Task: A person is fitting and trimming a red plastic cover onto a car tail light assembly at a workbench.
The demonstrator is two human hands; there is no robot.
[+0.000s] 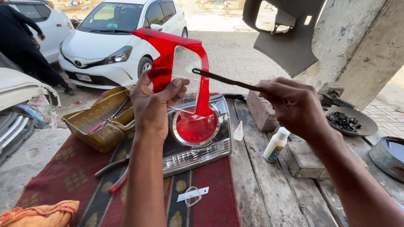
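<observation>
1. A white hatchback car (113,38) stands on the paved ground well beyond the work, with a person in dark clothes (21,38) beside it at the far left.
2. A weathered grey wooden desk (269,185) carries everything close by; a dark red patterned woven mat (210,201) covers its left part.
3. A chrome-and-clear car tail lamp housing (198,143) lies flat on the mat, directly under the raised hands.
4. A red translucent plastic lamp lens with a clear window (185,67) is held upright above that housing. The left hand (153,103) is wrapped round the lens's left edge, thumb across the front face and fingers behind, so the lens rises above and to the right of the palm.
5. The right hand (294,103) is closed round the butt of a thin dark metal rod (223,80), which runs leftward from the fist; its tip lies over the lens's clear window (whether it actually touches I cannot tell).
6. A dented brass-coloured metal tray (101,122) sits left of the left hand.
7. Red-handled pliers (115,172) lie on the mat beside the left forearm.
8. A small white plastic glue bottle (275,145) stands on the bare wood just below the right hand, its loose white pointed cap (238,131) nearby.
</observation>
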